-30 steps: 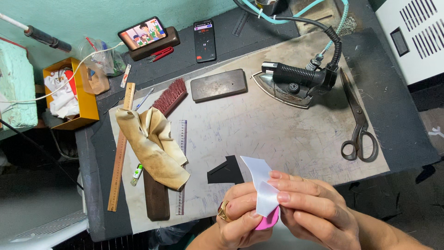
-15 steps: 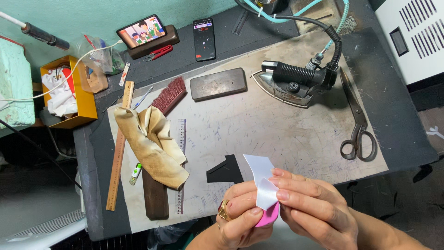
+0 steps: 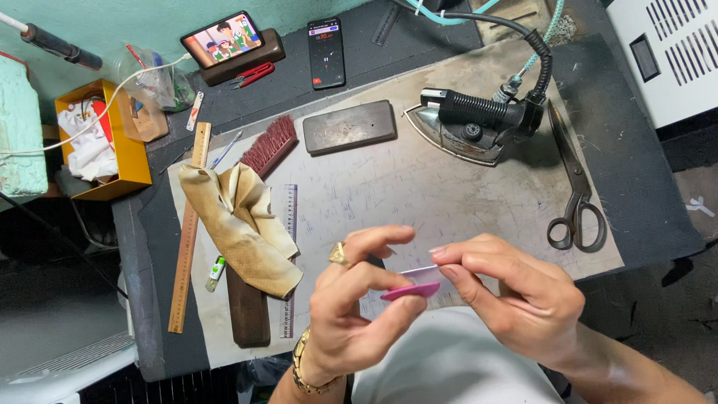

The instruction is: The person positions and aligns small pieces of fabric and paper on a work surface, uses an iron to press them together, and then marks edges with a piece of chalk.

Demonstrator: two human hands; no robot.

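Note:
My left hand [image 3: 351,307] pinches a small flat pink piece [image 3: 411,290] between thumb and fingers, seen edge-on. A gold ring sits on one finger and a gold bracelet on the wrist. My right hand [image 3: 516,295] grips a thin white strip [image 3: 419,270] just above the pink piece, fingertips meeting those of the left hand. Both hands hover over the near edge of the worn pressing mat [image 3: 419,187]. White cloth [image 3: 456,359] lies below the hands.
A steam iron [image 3: 471,127] with hose stands at the back right, black scissors [image 3: 576,202] beside it. A dark block [image 3: 350,127], red brush [image 3: 269,146], tan cloth [image 3: 243,221], wooden ruler [image 3: 187,232], clear ruler [image 3: 288,254], two phones [image 3: 326,52] and a yellow box [image 3: 112,142] lie left and behind.
The view has moved closer. The white strip, earlier upright and broad between my hands, now lies flat and edge-on over the pink piece; my left fingers have spread.

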